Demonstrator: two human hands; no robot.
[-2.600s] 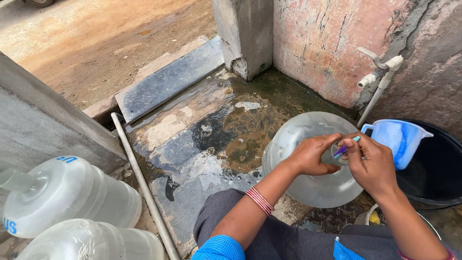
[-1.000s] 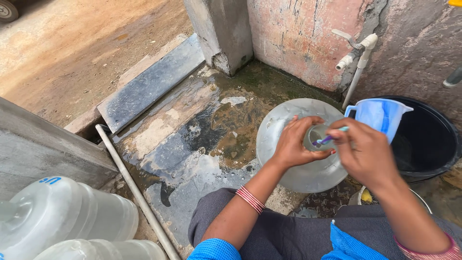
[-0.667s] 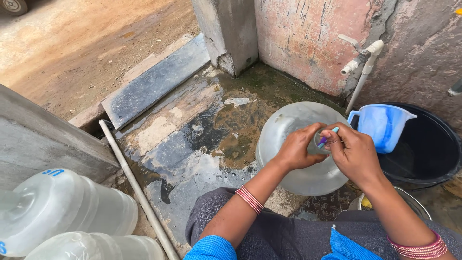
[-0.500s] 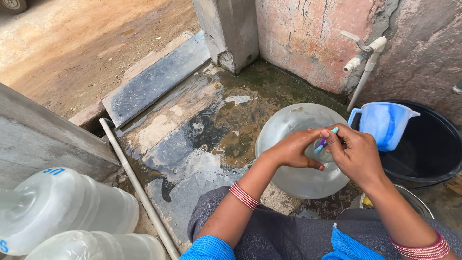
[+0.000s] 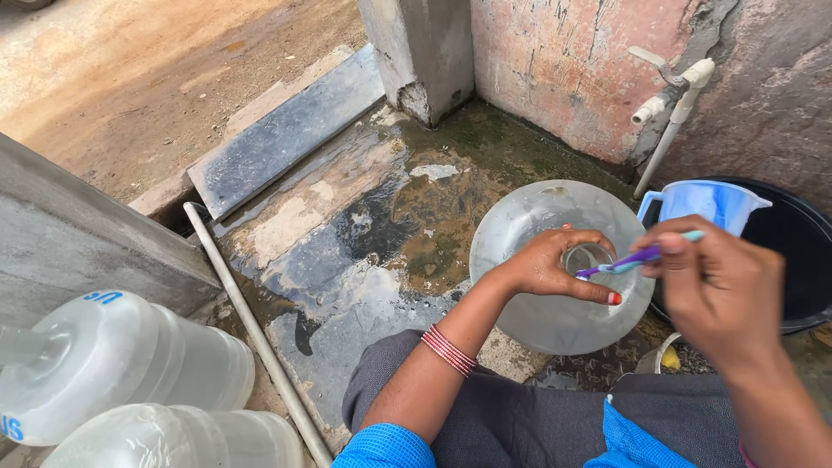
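Note:
A large clear water jug [image 5: 537, 217] stands upright on the wet ground in front of me, seen from above. My left hand [image 5: 555, 264] grips its neck around the open mouth. My right hand [image 5: 719, 290] holds a purple and teal toothbrush [image 5: 637, 256], whose head points at the mouth of the jug. Red bangles circle my left wrist.
A blue plastic mug [image 5: 706, 201] rests in a black tub [image 5: 789, 260] at the right, below a white tap [image 5: 672, 95] on the wall. Two more clear jugs [image 5: 121, 364] lie at lower left beside a concrete ledge [image 5: 78, 243] and a thin pipe [image 5: 251, 321].
My view has shifted slightly. My right hand has drawn back to the right, so the toothbrush now shows clearly at the jug's mouth. The left hand keeps its grip on the neck.

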